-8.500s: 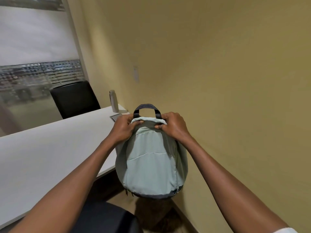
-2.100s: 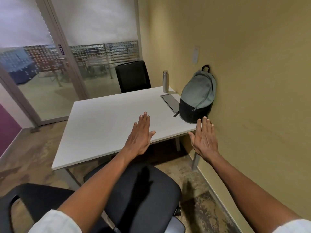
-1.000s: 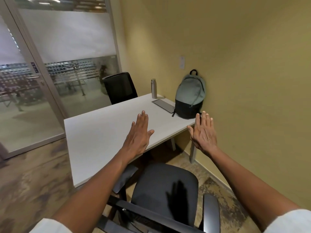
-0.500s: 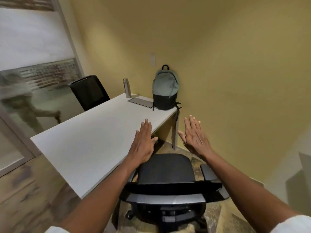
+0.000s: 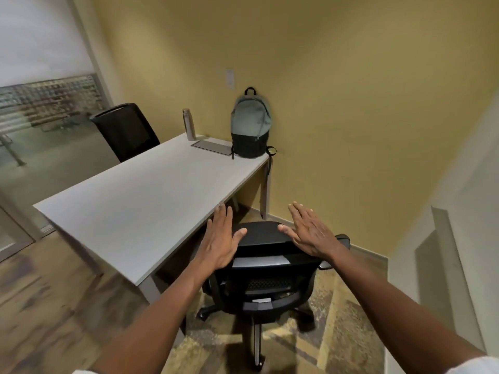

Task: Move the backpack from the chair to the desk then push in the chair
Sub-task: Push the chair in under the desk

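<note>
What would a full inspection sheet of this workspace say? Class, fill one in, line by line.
Surface: white desk, mostly bare.
Job's things: backpack upright at the desk's far corner, by the yellow wall; chair not yet pushed in, back towards the camera.
Clutter: bottle and flat grey tablet beside the backpack.
Hands: left hand and right hand open, empty, above the chair back.
Cables: nothing seen.
Surroundings: second chair at the far side, glass partition on the left, patterned floor.
</note>
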A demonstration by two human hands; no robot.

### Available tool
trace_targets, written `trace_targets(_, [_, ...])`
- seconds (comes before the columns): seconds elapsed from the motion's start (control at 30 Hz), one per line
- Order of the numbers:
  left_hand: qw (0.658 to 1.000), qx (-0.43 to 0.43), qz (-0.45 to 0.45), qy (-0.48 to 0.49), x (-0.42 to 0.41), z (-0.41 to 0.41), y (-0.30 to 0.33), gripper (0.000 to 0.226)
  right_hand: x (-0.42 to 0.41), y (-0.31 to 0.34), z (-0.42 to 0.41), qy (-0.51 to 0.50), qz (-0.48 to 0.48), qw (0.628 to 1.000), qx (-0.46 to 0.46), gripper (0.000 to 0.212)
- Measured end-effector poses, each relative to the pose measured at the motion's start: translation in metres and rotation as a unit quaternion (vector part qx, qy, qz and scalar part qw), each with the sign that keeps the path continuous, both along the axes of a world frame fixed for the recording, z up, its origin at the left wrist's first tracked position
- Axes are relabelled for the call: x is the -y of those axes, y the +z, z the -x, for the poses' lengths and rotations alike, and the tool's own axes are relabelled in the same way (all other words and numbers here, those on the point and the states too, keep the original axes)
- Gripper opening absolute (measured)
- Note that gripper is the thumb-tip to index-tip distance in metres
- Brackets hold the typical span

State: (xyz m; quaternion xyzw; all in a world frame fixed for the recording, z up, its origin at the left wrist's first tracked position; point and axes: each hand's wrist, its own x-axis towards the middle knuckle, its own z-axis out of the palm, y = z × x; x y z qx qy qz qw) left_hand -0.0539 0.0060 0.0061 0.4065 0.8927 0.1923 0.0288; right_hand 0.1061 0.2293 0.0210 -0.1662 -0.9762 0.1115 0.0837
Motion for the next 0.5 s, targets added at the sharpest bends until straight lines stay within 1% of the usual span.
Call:
trace_targets(0.1, [0.999,0.018,0.039,-0.025,0.006,-0.011,-0.008,0.108,-0.001,-0.010,-0.018,0.020,-0.004,0.998,0.057,0.107])
trace_targets(0.23, [0.991,0.035,0.123,-0.044,0.011,-0.019,-0.021,0.124,-0.012,-0.023,-0.037,0.008,-0.012,0.986,0.166,0.125])
trace_targets(0.27, [0.987,0.019,0.150,-0.054,0.013,-0.018,-0.023,0.125,-0.014,-0.026,-0.040,-0.006,-0.015,0.982,0.187,0.129])
trace_targets(0.33, [0.980,-0.042,0.179,-0.077,0.017,-0.015,-0.026,0.123,-0.015,-0.032,-0.046,-0.044,-0.005,0.975,0.217,0.135])
trace_targets(0.4, [0.978,-0.095,0.168,-0.084,0.020,-0.012,-0.027,0.119,-0.014,-0.036,-0.048,-0.078,0.027,0.971,0.226,0.137])
trace_targets(0.5, [0.978,-0.130,0.146,-0.073,0.022,-0.010,-0.030,0.114,-0.010,-0.039,-0.048,-0.088,0.050,0.973,0.207,0.130])
